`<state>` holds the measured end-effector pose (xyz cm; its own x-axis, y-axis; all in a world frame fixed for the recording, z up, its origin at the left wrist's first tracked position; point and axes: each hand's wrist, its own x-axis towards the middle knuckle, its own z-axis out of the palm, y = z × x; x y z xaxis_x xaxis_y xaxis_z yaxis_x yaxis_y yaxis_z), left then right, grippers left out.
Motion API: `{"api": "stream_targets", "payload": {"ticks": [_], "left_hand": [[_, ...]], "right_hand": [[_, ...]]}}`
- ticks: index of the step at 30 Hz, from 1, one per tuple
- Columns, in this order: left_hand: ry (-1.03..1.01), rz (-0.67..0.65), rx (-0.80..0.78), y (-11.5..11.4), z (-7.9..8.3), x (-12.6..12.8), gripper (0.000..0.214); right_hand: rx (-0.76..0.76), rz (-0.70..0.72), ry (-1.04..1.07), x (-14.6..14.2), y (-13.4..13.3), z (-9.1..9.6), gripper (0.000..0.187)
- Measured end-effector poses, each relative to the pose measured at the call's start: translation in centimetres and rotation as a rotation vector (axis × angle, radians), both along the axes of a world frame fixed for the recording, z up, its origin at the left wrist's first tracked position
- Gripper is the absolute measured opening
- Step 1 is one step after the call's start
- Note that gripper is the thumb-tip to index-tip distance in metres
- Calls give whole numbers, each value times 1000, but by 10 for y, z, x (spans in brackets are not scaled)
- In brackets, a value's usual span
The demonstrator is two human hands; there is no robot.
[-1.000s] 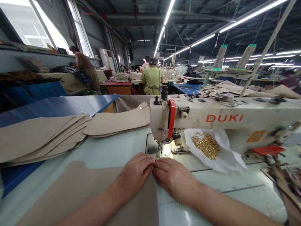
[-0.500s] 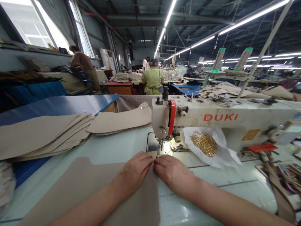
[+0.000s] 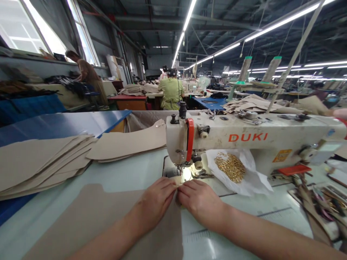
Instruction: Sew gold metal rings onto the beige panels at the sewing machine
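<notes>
A large beige fabric panel (image 3: 94, 206) lies flat on the pale tabletop, with its upper right corner at a sewing machine (image 3: 214, 131). My left hand (image 3: 155, 198) is closed on that corner, thumb and fingers pressed together. Right beside it, my right hand (image 3: 199, 198) pinches the panel's edge, fingertips nearly touching the left ones. A small folded tab of the fabric shows just ahead of the fingers, by the lit needle plate (image 3: 187, 174). Whether the tab lies under the presser foot, I cannot tell. Any small piece between the fingertips is hidden.
Gold metal rings (image 3: 230, 168) are heaped on white wrapping (image 3: 256, 180) under the machine arm. Stacked beige panels (image 3: 40, 159) lie left, and more panels (image 3: 130, 144) behind. Straps and tools (image 3: 322, 209) sit right. Two people work farther back.
The view has turned slightly right, so the machine and stacks appear farther left. Both hands keep their grip on the panel's corner, now seen closer beneath the needle area.
</notes>
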<state>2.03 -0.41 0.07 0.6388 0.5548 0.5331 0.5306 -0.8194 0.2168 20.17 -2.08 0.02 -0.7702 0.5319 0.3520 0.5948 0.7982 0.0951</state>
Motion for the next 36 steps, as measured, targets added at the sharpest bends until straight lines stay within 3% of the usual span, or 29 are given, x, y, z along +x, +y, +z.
{"api": "stream_targets", "payload": {"ticks": [13,36], "left_hand": [[26,-3,29,34,-6,7,25],[-34,25,-4,44,-5,8,23]], "right_hand": [[-124,-57,36,8,26,0,6],[-94,-102,47,9,30,-6,10]]}}
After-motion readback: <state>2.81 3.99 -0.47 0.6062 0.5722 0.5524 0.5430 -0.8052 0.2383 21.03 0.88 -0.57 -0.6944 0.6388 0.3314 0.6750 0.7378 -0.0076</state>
